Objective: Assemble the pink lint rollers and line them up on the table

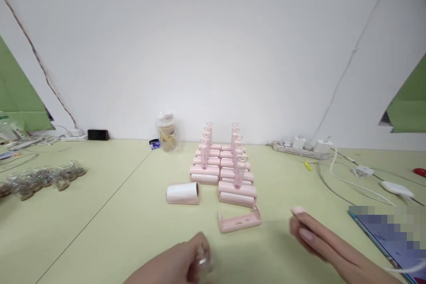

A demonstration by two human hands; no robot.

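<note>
At the bottom middle, my left hand [176, 259] is closed around a clear plastic piece [204, 264], blurred and partly hidden by the fingers. My right hand [319, 239] pinches a small pale pink piece [299, 210] between its fingertips, held over the table to the right. Between and beyond the hands lies an open pink roller holder [240, 222], with a raised end at each side. A white lint roll [182, 192] rests in a pink piece to its left. Behind it stand two rows of pink lint rollers [237, 190] with upright, heart-topped clear handles [240, 173].
A bagged cup [168, 135] stands against the wall. Several small glass jars [60, 179] sit at the left, near a black phone [98, 135]. A power strip [296, 150], white cables and a tablet-like device [376, 235] occupy the right side.
</note>
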